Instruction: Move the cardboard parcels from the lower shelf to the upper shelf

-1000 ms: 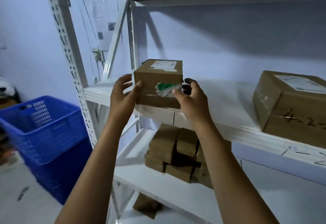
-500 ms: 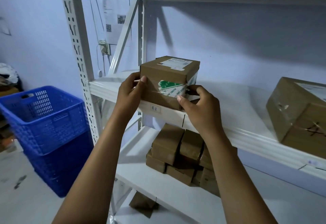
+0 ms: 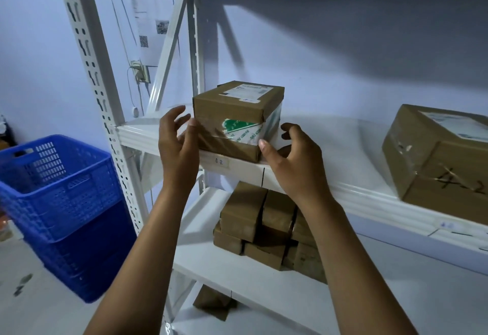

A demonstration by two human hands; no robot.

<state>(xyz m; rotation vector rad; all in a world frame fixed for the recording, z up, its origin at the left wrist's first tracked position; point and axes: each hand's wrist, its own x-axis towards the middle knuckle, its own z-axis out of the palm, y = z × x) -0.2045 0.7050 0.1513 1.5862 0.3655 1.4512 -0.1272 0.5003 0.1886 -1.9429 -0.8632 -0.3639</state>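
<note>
A small cardboard parcel [image 3: 235,115] with a white label on top and green-printed tape rests on the front edge of the upper shelf [image 3: 343,192]. My left hand [image 3: 177,144] is at its left side, fingers spread and just off the cardboard. My right hand [image 3: 293,160] is at its right front corner, fingers apart, thumb tip near the box. A stack of several brown parcels [image 3: 264,226] sits on the lower shelf [image 3: 237,279] below my wrists.
A larger cardboard box [image 3: 438,155] with handwriting stands on the upper shelf at the right. Stacked blue plastic crates [image 3: 60,202] sit on the floor at the left, beside the white slotted upright [image 3: 89,54]. Another brown parcel [image 3: 214,301] lies on the bottom level.
The parcel has been set down on the upper shelf. Both hands, which gripped its sides, have loosened and drawn slightly away from it.
</note>
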